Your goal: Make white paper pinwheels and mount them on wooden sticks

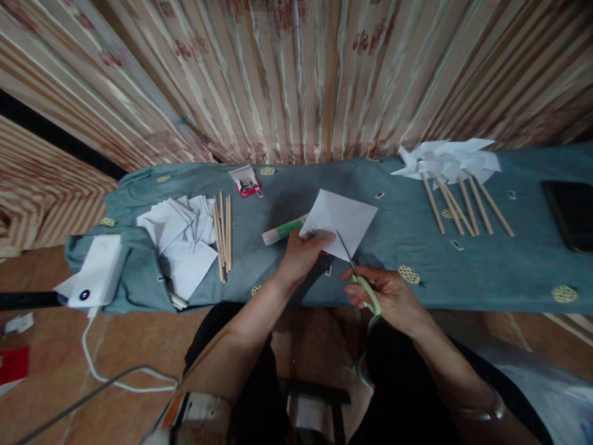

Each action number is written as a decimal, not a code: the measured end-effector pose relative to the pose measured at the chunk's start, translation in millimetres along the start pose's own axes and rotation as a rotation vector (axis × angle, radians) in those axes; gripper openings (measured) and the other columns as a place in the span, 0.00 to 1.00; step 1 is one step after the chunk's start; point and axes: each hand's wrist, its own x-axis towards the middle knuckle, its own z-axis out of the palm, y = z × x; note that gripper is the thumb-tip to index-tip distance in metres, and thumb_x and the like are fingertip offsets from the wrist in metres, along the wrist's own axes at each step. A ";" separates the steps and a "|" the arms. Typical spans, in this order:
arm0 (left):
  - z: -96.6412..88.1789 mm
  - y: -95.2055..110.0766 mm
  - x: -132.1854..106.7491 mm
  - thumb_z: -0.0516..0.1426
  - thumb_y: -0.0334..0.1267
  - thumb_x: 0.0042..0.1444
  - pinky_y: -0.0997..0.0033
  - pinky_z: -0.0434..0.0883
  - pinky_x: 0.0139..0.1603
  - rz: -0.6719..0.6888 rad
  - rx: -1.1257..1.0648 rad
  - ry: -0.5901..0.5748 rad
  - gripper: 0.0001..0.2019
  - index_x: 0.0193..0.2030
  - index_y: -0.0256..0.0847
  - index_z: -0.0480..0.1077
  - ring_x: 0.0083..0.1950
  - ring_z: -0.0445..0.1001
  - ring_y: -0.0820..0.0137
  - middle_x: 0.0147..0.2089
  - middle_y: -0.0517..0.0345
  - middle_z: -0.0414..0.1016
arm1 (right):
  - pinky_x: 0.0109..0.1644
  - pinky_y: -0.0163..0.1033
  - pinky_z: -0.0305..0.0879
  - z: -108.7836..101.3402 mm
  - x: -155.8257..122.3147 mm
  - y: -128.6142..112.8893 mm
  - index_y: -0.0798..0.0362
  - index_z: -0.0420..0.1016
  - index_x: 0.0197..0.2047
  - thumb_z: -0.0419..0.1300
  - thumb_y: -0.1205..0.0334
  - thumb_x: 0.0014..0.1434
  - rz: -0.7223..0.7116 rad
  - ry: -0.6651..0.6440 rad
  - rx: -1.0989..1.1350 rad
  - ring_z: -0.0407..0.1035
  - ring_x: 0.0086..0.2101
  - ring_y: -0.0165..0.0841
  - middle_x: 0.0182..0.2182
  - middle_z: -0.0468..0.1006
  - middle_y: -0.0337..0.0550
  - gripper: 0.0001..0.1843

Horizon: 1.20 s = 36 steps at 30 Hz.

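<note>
My left hand (303, 250) pinches a square white sheet of paper (349, 213) by its near left side, thumb on top. Faint crease lines run across the sheet, and small dark marks show close to the thumb. Green-handled scissors (368, 290) are in my right hand (386, 293), fingers through the handles. Their blades reach in over the lower corner of the sheet, pointing toward its middle. Behind my left hand lies a green and white glue stick (280, 232), partly covered by the hand and paper.
Left on the blue-green cloth (296, 287) are a pile of white papers (185, 235), several wooden sticks (223, 238) and an open red-and-white box (247, 182) of small metal pieces. Paper pinwheels (451, 162) on sticks and a dark phone (567, 213) lie right. A white device (99, 272) has a cable.
</note>
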 end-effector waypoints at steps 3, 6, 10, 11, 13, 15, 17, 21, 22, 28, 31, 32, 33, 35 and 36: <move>0.2 1.0 1.5 0.66 0.34 0.38 0.71 0.66 0.32 0.016 -0.007 0.005 0.08 0.28 0.35 0.74 0.28 0.70 0.73 0.27 0.58 0.75 | 0.23 0.32 0.61 -1.1 -0.8 -0.2 0.52 0.76 0.33 0.74 0.44 0.34 -0.027 -0.033 -0.040 0.63 0.19 0.25 0.18 0.71 0.32 0.27; -3.1 4.5 5.8 0.66 0.35 0.36 0.71 0.67 0.33 0.056 0.001 0.036 0.09 0.26 0.36 0.74 0.28 0.70 0.73 0.26 0.59 0.75 | 0.24 0.32 0.61 -9.2 -2.5 0.4 0.53 0.76 0.36 0.72 0.42 0.40 -0.056 -0.105 -0.123 0.64 0.21 0.25 0.20 0.72 0.34 0.26; -12.1 9.4 12.6 0.66 0.38 0.37 0.71 0.67 0.33 0.111 0.067 0.079 0.10 0.26 0.37 0.74 0.29 0.71 0.71 0.26 0.59 0.75 | 0.23 0.31 0.59 -29.8 -4.5 -1.5 0.53 0.76 0.38 0.70 0.40 0.45 -0.037 -0.185 -0.197 0.65 0.22 0.26 0.23 0.74 0.36 0.26; -14.1 9.7 13.7 0.66 0.38 0.37 0.71 0.67 0.33 0.126 0.091 0.088 0.09 0.26 0.37 0.74 0.29 0.71 0.71 0.27 0.59 0.75 | 0.24 0.31 0.59 -35.1 -4.3 -3.0 0.53 0.77 0.37 0.70 0.40 0.45 -0.053 -0.161 -0.201 0.66 0.23 0.26 0.23 0.75 0.37 0.26; -16.8 8.1 15.0 0.66 0.37 0.38 0.72 0.67 0.33 0.147 0.151 0.083 0.08 0.25 0.37 0.74 0.29 0.71 0.71 0.26 0.60 0.75 | 0.24 0.32 0.62 -44.3 -2.3 -6.9 0.53 0.78 0.36 0.70 0.39 0.42 -0.119 -0.031 -0.180 0.68 0.24 0.28 0.24 0.77 0.39 0.27; -17.1 4.1 14.7 0.65 0.36 0.39 0.72 0.66 0.32 0.137 0.219 0.027 0.06 0.25 0.37 0.74 0.28 0.70 0.72 0.25 0.60 0.74 | 0.25 0.33 0.63 -50.7 1.3 -11.1 0.51 0.78 0.36 0.71 0.38 0.40 -0.212 0.179 -0.118 0.70 0.24 0.29 0.25 0.79 0.40 0.28; -15.5 -1.2 12.9 0.64 0.35 0.40 0.72 0.65 0.31 0.097 0.292 -0.062 0.05 0.25 0.37 0.73 0.28 0.69 0.72 0.25 0.60 0.73 | 0.26 0.33 0.64 -54.6 5.4 -14.9 0.50 0.77 0.37 0.71 0.39 0.40 -0.297 0.351 -0.039 0.71 0.25 0.30 0.26 0.80 0.40 0.27; -9.0 -7.6 4.4 0.63 0.33 0.42 0.73 0.61 0.27 0.036 0.487 -0.203 0.06 0.20 0.38 0.69 0.25 0.64 0.74 0.21 0.63 0.68 | 0.25 0.33 0.62 -57.6 11.6 -20.4 0.49 0.77 0.36 0.72 0.43 0.41 -0.368 0.429 0.059 0.70 0.24 0.28 0.25 0.79 0.38 0.24; -7.2 -7.6 1.6 0.62 0.32 0.42 0.73 0.59 0.26 0.030 0.527 -0.228 0.07 0.19 0.38 0.69 0.24 0.62 0.74 0.20 0.63 0.67 | 0.25 0.33 0.61 -57.8 12.4 -21.3 0.50 0.77 0.35 0.72 0.45 0.41 -0.370 0.419 0.057 0.68 0.23 0.28 0.24 0.78 0.37 0.23; 0.5 -2.0 -10.0 0.63 0.30 0.39 0.74 0.54 0.23 -0.009 0.578 -0.332 0.10 0.17 0.39 0.66 0.22 0.58 0.76 0.18 0.64 0.63 | 0.24 0.34 0.54 -54.5 14.2 -24.4 0.51 0.77 0.33 0.75 0.52 0.35 -0.295 0.313 -0.069 0.60 0.21 0.26 0.21 0.72 0.32 0.22; 1.2 -2.5 -8.7 0.65 0.32 0.38 0.74 0.55 0.24 -0.047 0.523 -0.322 0.08 0.18 0.38 0.69 0.22 0.60 0.76 0.18 0.64 0.65 | 0.25 0.35 0.56 -52.4 15.6 -24.2 0.51 0.76 0.32 0.75 0.52 0.34 -0.285 0.298 -0.057 0.61 0.22 0.26 0.22 0.72 0.32 0.22; 1.6 -3.5 -7.8 0.66 0.34 0.39 0.74 0.57 0.26 -0.059 0.471 -0.309 0.07 0.20 0.37 0.71 0.23 0.62 0.75 0.20 0.63 0.67 | 0.25 0.35 0.56 -51.8 16.7 -23.9 0.51 0.76 0.32 0.75 0.52 0.34 -0.291 0.314 -0.032 0.61 0.22 0.26 0.22 0.72 0.32 0.22; 2.5 -4.9 -7.0 0.66 0.36 0.39 0.73 0.60 0.28 -0.069 0.396 -0.290 0.07 0.22 0.37 0.73 0.25 0.65 0.73 0.22 0.61 0.71 | 0.25 0.34 0.55 -51.2 18.1 -23.3 0.50 0.76 0.32 0.75 0.53 0.34 -0.302 0.343 0.005 0.60 0.22 0.26 0.22 0.71 0.32 0.22; 5.5 -8.6 -6.8 0.67 0.42 0.41 0.71 0.65 0.34 -0.083 0.206 -0.246 0.11 0.29 0.36 0.77 0.30 0.71 0.70 0.28 0.57 0.76 | 0.25 0.33 0.54 -49.7 22.1 -22.0 0.50 0.75 0.31 0.75 0.55 0.33 -0.339 0.417 0.105 0.60 0.22 0.25 0.22 0.71 0.31 0.21; 7.5 -10.7 -7.5 0.67 0.44 0.41 0.71 0.67 0.38 -0.089 0.118 -0.227 0.14 0.32 0.36 0.78 0.33 0.72 0.69 0.31 0.56 0.78 | 0.25 0.33 0.54 -48.6 24.4 -21.3 0.50 0.75 0.31 0.75 0.55 0.33 -0.362 0.451 0.155 0.60 0.22 0.25 0.23 0.71 0.31 0.21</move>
